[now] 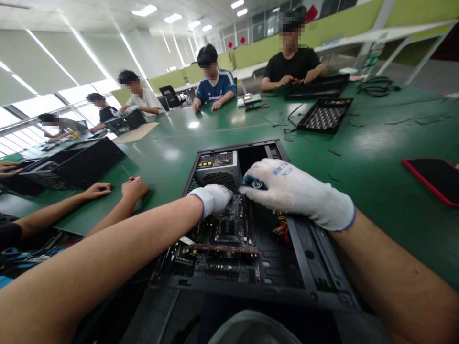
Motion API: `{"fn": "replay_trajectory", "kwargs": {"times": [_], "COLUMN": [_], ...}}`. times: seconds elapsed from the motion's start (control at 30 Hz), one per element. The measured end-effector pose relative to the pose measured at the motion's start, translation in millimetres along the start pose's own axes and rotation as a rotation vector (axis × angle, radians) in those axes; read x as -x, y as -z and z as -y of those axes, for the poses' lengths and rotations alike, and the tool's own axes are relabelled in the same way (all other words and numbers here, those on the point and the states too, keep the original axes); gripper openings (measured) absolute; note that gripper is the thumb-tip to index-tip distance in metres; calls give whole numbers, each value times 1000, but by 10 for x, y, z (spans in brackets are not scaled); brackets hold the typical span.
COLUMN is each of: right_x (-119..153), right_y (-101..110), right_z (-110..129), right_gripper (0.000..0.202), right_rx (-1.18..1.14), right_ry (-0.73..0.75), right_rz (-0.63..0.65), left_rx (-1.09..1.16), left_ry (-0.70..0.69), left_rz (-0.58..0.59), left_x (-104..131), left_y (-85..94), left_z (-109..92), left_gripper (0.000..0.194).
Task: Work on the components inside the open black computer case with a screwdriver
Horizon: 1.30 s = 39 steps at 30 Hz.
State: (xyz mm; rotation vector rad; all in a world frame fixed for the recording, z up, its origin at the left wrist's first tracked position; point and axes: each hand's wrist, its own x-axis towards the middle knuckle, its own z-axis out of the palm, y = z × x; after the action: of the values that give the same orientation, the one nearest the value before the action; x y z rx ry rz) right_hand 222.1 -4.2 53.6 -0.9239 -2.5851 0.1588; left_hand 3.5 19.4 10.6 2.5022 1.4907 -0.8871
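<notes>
An open black computer case lies in front of me with its motherboard showing. My right hand, in a white glove, is closed around a screwdriver. The dark blue handle shows between thumb and fingers, while its tip is hidden. Beside it, over the upper part of the board, my gloved left hand has its fingers curled down. Whatever they grip is hidden. Just beyond both hands sits the grey power supply. A brown card edge crosses the lower board.
Coloured cables lie inside the case at right. A red-edged phone rests on the green table. At left, a neighbour's hand holds a small tool near another black case. Several people work across the table beside a black panel.
</notes>
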Motion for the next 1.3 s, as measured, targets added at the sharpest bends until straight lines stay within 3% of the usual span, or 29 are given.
{"fn": "replay_trajectory", "kwargs": {"times": [0.53,0.93,1.3], "right_x": [-18,-26,-32], "right_y": [-13,18,15], "right_z": [-16,16,6], "right_gripper": [35,36,37], "right_rx": [-66,-64,-67], "right_ry": [0,-29,-13], "right_rz": [-7,10,18], "left_rx": [10,27,44], "left_ry": [14,50,50], "left_rz": [-10,-42,-51], "left_x": [-23,12,41], "left_y": [-29,55,83], "left_z": [27,80,76], "left_gripper": [38,56,44]}}
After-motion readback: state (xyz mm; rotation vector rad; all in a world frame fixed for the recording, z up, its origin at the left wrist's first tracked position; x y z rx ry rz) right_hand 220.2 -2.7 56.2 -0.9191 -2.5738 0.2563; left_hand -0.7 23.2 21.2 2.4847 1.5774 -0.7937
